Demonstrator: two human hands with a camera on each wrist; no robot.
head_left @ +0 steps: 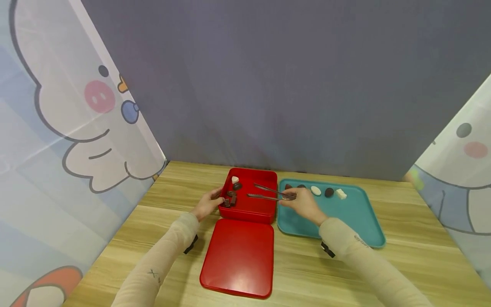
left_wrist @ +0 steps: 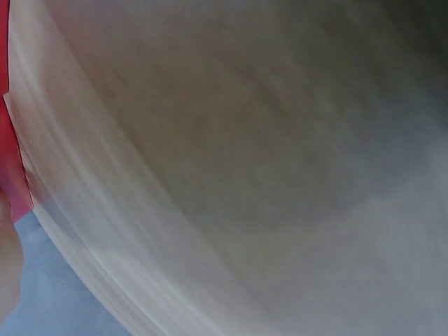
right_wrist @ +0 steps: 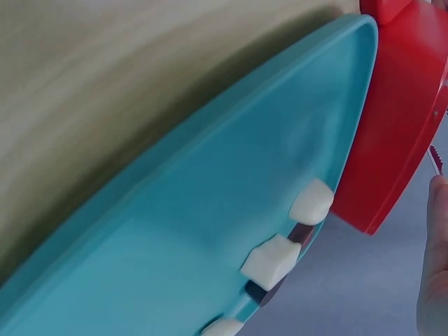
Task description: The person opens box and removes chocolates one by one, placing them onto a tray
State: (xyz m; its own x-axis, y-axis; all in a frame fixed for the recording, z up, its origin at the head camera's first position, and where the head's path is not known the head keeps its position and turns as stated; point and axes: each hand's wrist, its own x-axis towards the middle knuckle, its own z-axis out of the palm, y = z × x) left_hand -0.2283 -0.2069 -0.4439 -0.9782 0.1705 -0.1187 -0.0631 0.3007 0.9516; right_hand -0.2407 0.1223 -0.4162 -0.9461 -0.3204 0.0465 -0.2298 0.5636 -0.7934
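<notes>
My left hand (head_left: 207, 204) grips the left wall of a red box (head_left: 253, 215), its thumb at the rim. Along the left side inside that box lie several dark chocolates (head_left: 233, 199) and a white one (head_left: 235, 180). From the other side, my right hand (head_left: 305, 206) holds dark metal tongs (head_left: 268, 197) near their joined end. Their two serrated tips stand apart over the box floor, nothing between them. The right hand is above the left part of a teal tray (head_left: 341, 217), which bears a row of dark and white chocolates (head_left: 316, 190) along its far side.
A red lid (head_left: 238, 258) lies flat on the wooden table (head_left: 307, 277), in front of the red box. Box and tray stand close side by side. Behind the table rises a grey curtain (head_left: 261, 85); patterned cloths (head_left: 57, 128) hang on both sides.
</notes>
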